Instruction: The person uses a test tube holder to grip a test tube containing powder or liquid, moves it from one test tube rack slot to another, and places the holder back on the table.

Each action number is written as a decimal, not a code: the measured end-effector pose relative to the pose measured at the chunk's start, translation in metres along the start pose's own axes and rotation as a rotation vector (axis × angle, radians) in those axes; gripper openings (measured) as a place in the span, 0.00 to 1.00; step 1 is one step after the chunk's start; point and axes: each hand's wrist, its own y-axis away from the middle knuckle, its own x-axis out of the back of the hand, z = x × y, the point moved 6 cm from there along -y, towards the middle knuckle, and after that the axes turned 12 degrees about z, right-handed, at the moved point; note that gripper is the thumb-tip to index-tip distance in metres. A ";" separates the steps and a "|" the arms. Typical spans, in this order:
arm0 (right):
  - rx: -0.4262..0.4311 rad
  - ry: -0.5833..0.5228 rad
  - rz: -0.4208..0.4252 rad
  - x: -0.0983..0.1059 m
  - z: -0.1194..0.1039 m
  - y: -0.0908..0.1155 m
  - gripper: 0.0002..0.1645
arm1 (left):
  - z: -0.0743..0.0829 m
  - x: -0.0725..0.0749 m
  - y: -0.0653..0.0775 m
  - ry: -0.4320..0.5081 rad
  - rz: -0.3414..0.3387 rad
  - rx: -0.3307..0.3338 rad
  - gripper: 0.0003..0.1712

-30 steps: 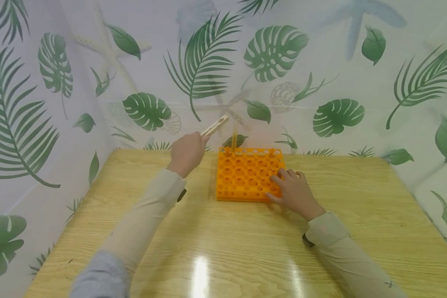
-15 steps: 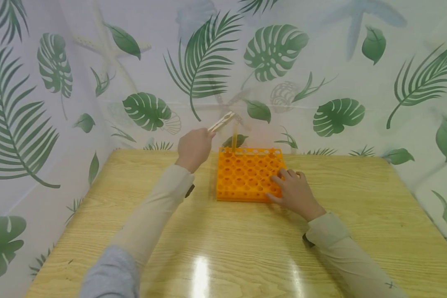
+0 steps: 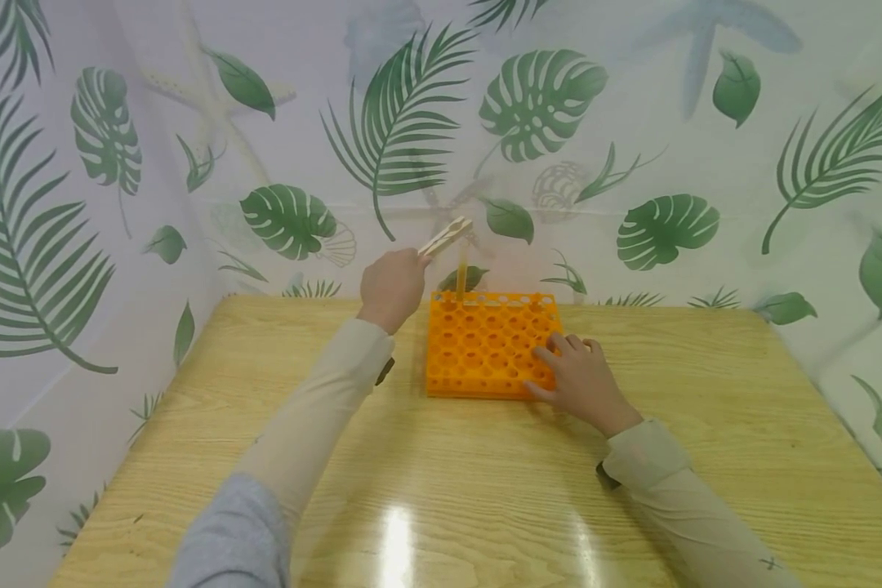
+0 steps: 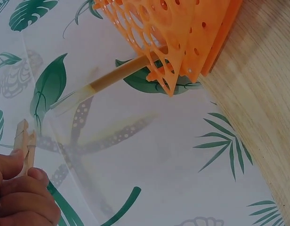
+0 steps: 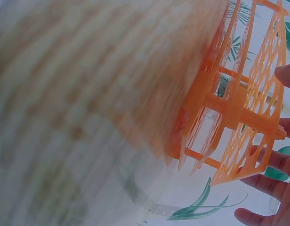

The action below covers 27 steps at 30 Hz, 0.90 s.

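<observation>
My left hand (image 3: 393,286) pinches a wooden test tube holder (image 3: 445,236), its tip angled up and to the right. In the head view, that tip overlaps the top of a test tube (image 3: 461,273). The left wrist view shows a gap between the holder (image 4: 25,143) and the tube's clear upper end. Brownish-yellow liquid fills the tube's lower part (image 4: 119,76). It stands in the back left of an orange test tube rack (image 3: 494,339). My right hand (image 3: 584,380) holds the rack's right front corner, thumb at the front and fingers over the top.
The rack stands near the back edge of a wood-grain table (image 3: 470,482). Behind the table rises a white leaf-patterned cloth (image 3: 595,163), which continues along the left and right sides. Light reflects off the table's front part.
My left hand has moved right and slightly up, bringing the test tube holder over to the test tube's top in the head view. The right hand, rack and tube have stayed in place.
</observation>
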 end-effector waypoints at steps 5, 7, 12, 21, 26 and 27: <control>-0.002 -0.002 0.001 0.001 0.000 0.000 0.28 | 0.002 0.000 -0.001 -0.005 0.011 -0.003 0.24; -0.004 -0.002 -0.003 0.001 0.000 0.000 0.28 | 0.002 0.001 -0.001 0.001 0.017 -0.001 0.24; -0.003 -0.001 -0.007 0.000 0.000 0.000 0.28 | 0.003 -0.002 -0.004 0.013 0.013 -0.006 0.23; -0.003 0.000 -0.005 0.000 0.000 0.001 0.29 | 0.004 -0.007 -0.006 0.012 0.016 0.007 0.23; -0.005 -0.006 -0.006 0.001 0.000 0.000 0.29 | 0.005 -0.008 -0.007 0.006 0.020 0.011 0.23; -0.005 -0.008 -0.005 0.001 0.000 0.000 0.29 | 0.006 -0.008 -0.007 0.005 0.019 0.013 0.23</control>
